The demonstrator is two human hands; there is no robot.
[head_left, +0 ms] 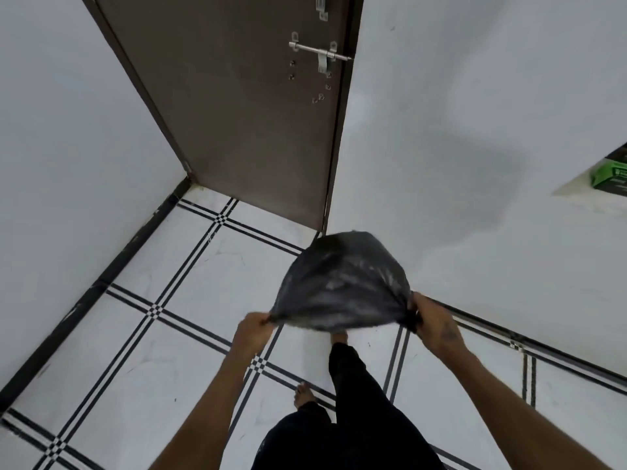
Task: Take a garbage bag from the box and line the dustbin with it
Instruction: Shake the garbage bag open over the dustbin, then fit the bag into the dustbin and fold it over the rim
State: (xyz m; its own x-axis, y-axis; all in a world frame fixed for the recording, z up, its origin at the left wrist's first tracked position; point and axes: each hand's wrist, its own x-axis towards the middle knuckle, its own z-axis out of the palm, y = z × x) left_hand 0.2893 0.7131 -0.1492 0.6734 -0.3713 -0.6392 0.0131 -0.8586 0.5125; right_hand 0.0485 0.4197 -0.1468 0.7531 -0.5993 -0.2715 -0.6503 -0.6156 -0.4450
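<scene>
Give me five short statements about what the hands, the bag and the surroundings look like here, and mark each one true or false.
1. Both hands grip the garbage bag. True: the left hand and the right hand each pinch one side of its edge.
2. The bag is white. False: it is dark grey to black.
3. The bag is puffed out with air between the hands. True.
4. The dustbin stands on the floor beside the door. False: no dustbin is in view; only tiled floor lies by the brown door.
5. A green box sits on a ledge at the right edge. True.
</scene>
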